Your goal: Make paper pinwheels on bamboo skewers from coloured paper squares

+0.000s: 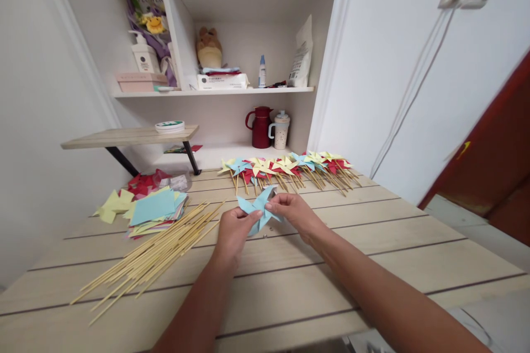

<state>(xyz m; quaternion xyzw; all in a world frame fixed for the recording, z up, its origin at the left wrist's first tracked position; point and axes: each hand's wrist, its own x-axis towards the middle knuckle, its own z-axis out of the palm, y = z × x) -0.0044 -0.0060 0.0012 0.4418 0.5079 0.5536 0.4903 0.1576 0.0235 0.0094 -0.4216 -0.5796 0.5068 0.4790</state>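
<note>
Blue pinwheel in both hands, "FLOWER" bouquet bkgd

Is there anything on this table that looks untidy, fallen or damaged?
Nothing is damaged. The wooden sticks lie fanned out loosely, and the paper squares form an uneven pile. Both hands hold a blue pinwheel.

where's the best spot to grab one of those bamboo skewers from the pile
Probably at a near tip of the bamboo skewers, coming from the left hand's side. The ends fan apart toward the table edge there, while farther up they bunch beside the paper squares.
</note>
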